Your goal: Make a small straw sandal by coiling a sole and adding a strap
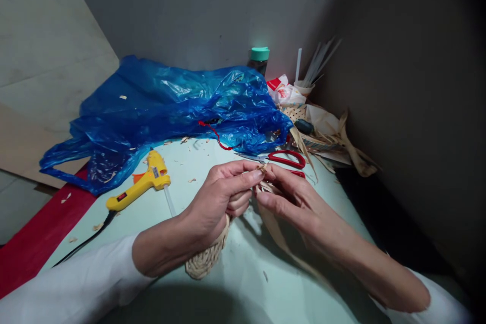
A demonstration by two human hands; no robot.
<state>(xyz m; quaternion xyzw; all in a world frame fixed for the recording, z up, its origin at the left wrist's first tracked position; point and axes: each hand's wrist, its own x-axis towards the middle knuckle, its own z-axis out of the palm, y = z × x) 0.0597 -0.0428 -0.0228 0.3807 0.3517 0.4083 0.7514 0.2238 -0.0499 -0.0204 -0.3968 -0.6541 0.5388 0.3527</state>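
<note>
My left hand [220, 200] is closed in a pinch on the end of a pale straw braid [207, 258] that curls down onto the table below my wrist. My right hand [292, 195] meets it fingertip to fingertip and pinches thin straw strips [275, 228] that trail down toward me. Both hands hover over the light green table top [243, 278]. Red-handled scissors [286, 159] lie just behind my right hand.
A yellow glue gun [142, 185] with a black cord lies to the left. A crumpled blue plastic bag [167, 106] fills the back. A green-capped jar [259, 59], a cup of sticks [306, 83] and dry straw scraps [330, 136] crowd the back right by the wall.
</note>
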